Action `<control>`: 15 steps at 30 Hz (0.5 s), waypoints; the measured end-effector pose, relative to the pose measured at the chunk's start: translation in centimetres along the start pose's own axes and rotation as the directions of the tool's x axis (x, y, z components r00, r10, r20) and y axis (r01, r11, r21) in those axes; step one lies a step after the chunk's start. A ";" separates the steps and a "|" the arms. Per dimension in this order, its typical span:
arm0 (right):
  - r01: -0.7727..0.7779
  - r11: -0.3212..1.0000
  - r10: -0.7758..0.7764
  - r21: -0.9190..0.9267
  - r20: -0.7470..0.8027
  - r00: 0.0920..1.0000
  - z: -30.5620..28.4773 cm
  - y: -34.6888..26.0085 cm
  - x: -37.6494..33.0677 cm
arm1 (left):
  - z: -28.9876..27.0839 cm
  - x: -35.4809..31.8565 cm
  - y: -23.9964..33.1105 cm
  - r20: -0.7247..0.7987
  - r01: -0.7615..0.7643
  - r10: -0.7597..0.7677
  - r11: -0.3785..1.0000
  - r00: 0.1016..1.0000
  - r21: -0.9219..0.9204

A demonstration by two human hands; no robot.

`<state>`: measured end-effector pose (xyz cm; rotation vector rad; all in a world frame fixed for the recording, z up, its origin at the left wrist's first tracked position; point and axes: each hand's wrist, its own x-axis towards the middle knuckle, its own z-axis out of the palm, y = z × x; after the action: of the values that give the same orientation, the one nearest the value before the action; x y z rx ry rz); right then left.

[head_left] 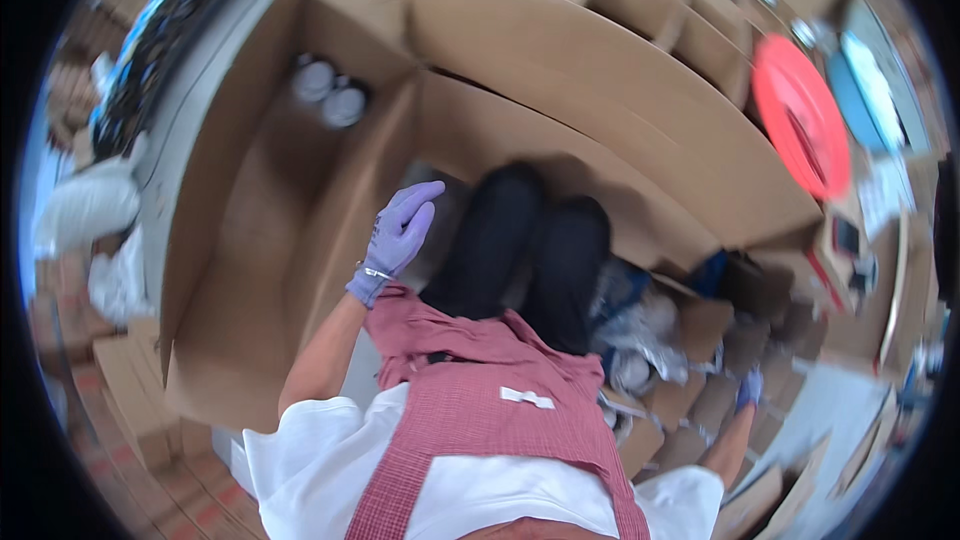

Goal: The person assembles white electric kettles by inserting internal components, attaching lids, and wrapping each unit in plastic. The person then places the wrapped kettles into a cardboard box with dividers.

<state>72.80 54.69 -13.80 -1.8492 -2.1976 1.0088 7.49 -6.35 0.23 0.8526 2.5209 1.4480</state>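
Note:
My left hand (pixel 400 230), in a purple glove, is raised in front of me with its fingers apart, next to the edge of a large open cardboard box (pixel 260 240). It holds nothing. Two round white-lidded jars (pixel 330 95) sit deep in that box's far corner. My right hand (pixel 750 387), also in a purple glove, reaches down at my right side among smaller cardboard boxes (pixel 690 410); whether it grips anything is too small to tell. My dark trousers and a red checked apron fill the middle of the view.
A long cardboard divider wall (pixel 600 70) runs across the top. A red round lid (pixel 800 115) and a blue one (pixel 850 100) lie at the upper right. White plastic bags (pixel 90 210) sit at the left, crumpled plastic (pixel 640 330) near my right leg.

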 end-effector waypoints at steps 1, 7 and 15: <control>-0.007 0.975 0.016 0.221 -0.039 0.999 -0.5 0.6 0.3 | -1.6 -0.4 -3.6 -0.086 0.054 -0.053 0.999 0.995 0.008; 0.040 0.945 -0.185 -0.326 -0.428 0.885 -0.4 -11.9 -6.8 | -10.8 5.1 -27.0 -0.490 0.404 -0.435 0.898 0.756 -0.173; 0.512 0.518 -0.721 -0.685 -0.028 0.692 10.6 -29.4 -15.2 | -16.4 23.5 -34.8 -0.663 0.720 -0.361 0.563 0.656 0.406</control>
<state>46.93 35.14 -1.22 -0.9887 -2.8241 -0.2089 -32.50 -20.05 -15.46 -0.4597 3.2861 0.5976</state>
